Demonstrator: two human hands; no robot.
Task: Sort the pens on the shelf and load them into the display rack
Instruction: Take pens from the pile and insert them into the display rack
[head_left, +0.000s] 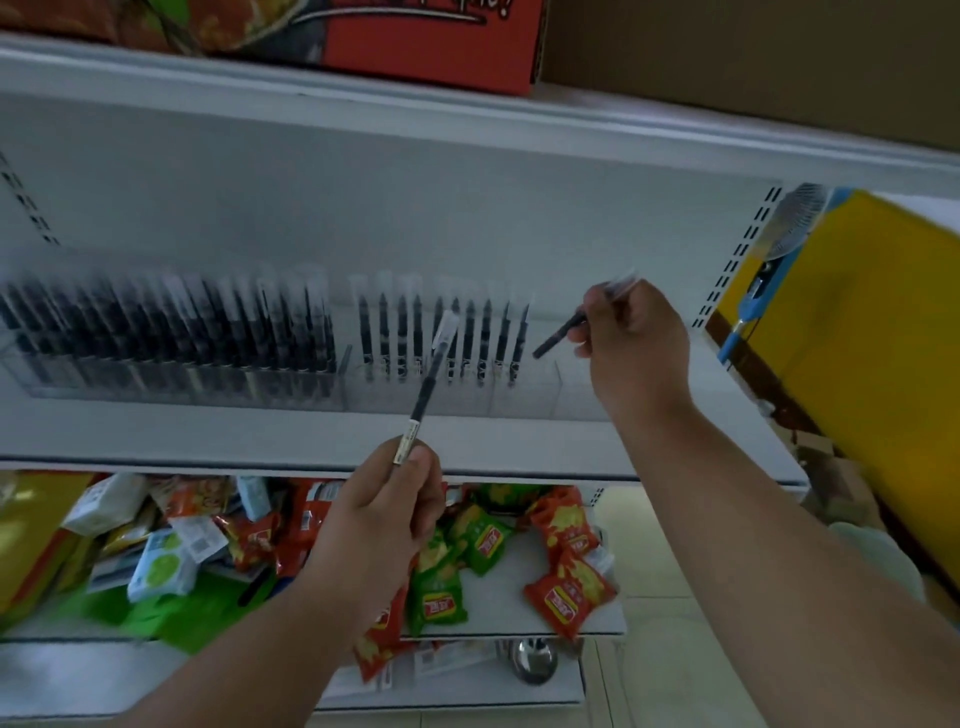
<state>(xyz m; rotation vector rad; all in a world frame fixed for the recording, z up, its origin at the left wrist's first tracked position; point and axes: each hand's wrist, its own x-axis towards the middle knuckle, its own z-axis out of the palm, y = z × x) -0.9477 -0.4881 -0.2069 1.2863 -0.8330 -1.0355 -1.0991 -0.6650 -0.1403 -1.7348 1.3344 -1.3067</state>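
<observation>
Pen (434, 364) above left grip (395, 499) (capped), rack (540, 395) beyond

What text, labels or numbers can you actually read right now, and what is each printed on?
None of the text reads clearly.
Red box on the top shelf: black hand-drawn lettering, cut off at the frame edge, unreadable.
Red snack packets and green snack packets on the lower shelf: yellow label with red characters, too blurred.
Pen in the left hand: small white sticker, too small.
</observation>
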